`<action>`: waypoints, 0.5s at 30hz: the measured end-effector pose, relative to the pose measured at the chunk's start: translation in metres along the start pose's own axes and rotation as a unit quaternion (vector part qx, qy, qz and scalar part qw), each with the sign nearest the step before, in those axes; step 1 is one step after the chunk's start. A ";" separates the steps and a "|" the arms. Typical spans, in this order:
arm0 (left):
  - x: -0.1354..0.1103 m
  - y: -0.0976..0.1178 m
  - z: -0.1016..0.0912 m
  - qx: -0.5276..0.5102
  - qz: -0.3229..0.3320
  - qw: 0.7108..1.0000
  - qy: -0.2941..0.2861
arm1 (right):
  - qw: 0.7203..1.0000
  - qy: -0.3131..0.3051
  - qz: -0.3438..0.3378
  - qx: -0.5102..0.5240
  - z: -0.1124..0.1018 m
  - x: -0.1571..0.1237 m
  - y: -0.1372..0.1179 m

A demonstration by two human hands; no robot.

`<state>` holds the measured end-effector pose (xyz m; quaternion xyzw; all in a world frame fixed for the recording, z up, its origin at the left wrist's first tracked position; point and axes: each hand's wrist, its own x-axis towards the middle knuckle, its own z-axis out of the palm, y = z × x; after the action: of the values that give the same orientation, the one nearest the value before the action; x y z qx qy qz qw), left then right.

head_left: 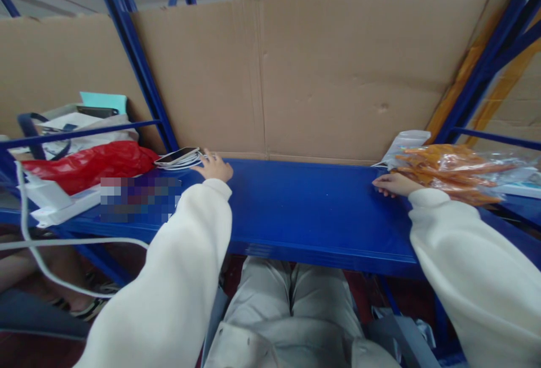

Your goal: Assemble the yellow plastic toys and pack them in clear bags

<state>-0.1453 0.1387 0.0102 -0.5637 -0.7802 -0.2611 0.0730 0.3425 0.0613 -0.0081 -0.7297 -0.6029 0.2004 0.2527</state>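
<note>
White cable [182, 164] lies under a phone [180, 155] at the back edge of the counter [304, 204], toward the left; your left hand [216, 166] has its grip spread beside them, nothing visibly held. A careless sweep could drag both. Rightward, your right hand [395, 184] curls loosely, its hold impossible to tell; your wrist might snag the orange bags [456, 168].

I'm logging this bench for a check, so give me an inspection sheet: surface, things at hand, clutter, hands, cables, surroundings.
Surface: blue tabletop, tiny pale specks.
Things at hand: phone on white cable coil; orange bundle in clear plastic.
Clutter: red plastic bag, left.
Hands: left hand open by the phone; right hand loosely curled by the orange bundle, grip unclear.
Cables: white cable coil; white cord looping past the left front edge.
Surroundings: cardboard panel behind, blue posts at both sides.
</note>
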 end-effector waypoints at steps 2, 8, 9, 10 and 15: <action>0.008 -0.027 -0.007 0.004 -0.054 0.998 0.015 | 1.000 0.002 0.005 0.005 0.000 -0.001 -0.001; 0.024 -0.070 -0.012 -0.052 -0.148 0.988 0.008 | 1.000 0.001 0.007 0.003 -0.001 -0.002 -0.002; 0.026 -0.072 -0.011 -0.067 -0.144 0.987 0.003 | 1.000 -0.001 0.005 0.001 -0.001 -0.001 -0.001; 0.028 -0.074 -0.010 -0.077 -0.139 0.987 -0.001 | 1.000 -0.002 0.001 0.000 -0.001 -0.001 -0.001; 0.030 -0.073 -0.012 -0.032 -0.129 0.991 -0.022 | 1.000 -0.007 -0.016 0.001 -0.002 0.001 0.002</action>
<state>-0.2247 0.1415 0.0091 -0.4660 -0.8392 -0.2803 0.0034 0.3450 0.0613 -0.0076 -0.7183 -0.6161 0.2024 0.2521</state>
